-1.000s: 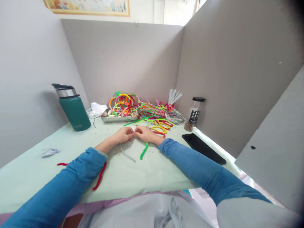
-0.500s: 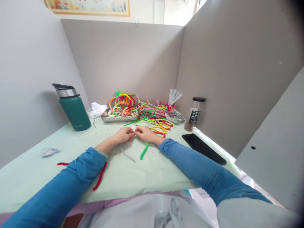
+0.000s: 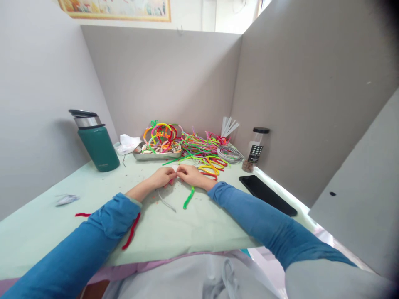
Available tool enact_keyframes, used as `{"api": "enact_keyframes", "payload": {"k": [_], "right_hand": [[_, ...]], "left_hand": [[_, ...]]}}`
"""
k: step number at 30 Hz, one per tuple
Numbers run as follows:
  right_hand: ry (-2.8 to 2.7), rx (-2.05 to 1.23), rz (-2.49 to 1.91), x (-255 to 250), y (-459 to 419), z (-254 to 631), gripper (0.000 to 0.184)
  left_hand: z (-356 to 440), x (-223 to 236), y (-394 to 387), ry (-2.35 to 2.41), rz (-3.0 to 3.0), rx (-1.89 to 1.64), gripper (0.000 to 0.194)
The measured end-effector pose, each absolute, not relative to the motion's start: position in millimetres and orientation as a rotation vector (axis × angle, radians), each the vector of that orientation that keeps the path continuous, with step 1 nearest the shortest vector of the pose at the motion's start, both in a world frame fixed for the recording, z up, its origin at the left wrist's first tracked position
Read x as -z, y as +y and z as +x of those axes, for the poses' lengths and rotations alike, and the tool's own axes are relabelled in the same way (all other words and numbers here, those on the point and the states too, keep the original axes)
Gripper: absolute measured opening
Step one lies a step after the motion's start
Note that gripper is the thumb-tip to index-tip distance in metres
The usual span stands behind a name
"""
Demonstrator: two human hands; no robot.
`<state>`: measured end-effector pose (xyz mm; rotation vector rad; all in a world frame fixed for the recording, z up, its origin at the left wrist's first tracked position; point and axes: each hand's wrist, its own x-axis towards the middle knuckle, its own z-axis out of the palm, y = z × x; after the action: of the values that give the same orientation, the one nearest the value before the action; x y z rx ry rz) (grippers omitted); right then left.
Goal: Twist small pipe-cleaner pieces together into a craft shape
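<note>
My left hand (image 3: 162, 177) and my right hand (image 3: 188, 175) meet fingertip to fingertip over the middle of the table. Both are closed in a pinch. A small white piece (image 3: 175, 168) shows between them, and a bit of pink (image 3: 171, 182) peeks out under my left fingers; what exactly they grip is mostly hidden. Below my left hand a thin grey cord (image 3: 167, 203) trails onto the cloth. A short green pipe cleaner (image 3: 188, 198) hangs or lies just under my right hand. One red pipe cleaner (image 3: 131, 232) lies partly beneath my left forearm.
Behind my hands stand a metal tray (image 3: 157, 156) of small pieces and a heap of coloured pipe cleaners (image 3: 202, 143). A grey cord coil (image 3: 230, 154) lies beside it. A green bottle (image 3: 99, 147) is at left; a clear jar (image 3: 254, 151) and black phone (image 3: 267, 195) are at right.
Hardly anything differs. My hands stay pinched together in the same spot, and the ends of the grey cord and green pipe cleaner have shifted very slightly left.
</note>
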<state>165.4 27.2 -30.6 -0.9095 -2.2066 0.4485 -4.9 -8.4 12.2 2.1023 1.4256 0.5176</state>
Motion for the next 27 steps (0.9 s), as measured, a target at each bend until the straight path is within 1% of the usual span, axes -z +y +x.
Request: {"api": "enact_keyframes", "payload": {"k": [27], "right_hand": [[-2.199, -0.424, -0.927, 32.2, 28.1, 164.6, 0.012]], "left_hand": [[-4.3, -10.3, -9.3, 1.448, 2.122, -0.528, 0.024]]}}
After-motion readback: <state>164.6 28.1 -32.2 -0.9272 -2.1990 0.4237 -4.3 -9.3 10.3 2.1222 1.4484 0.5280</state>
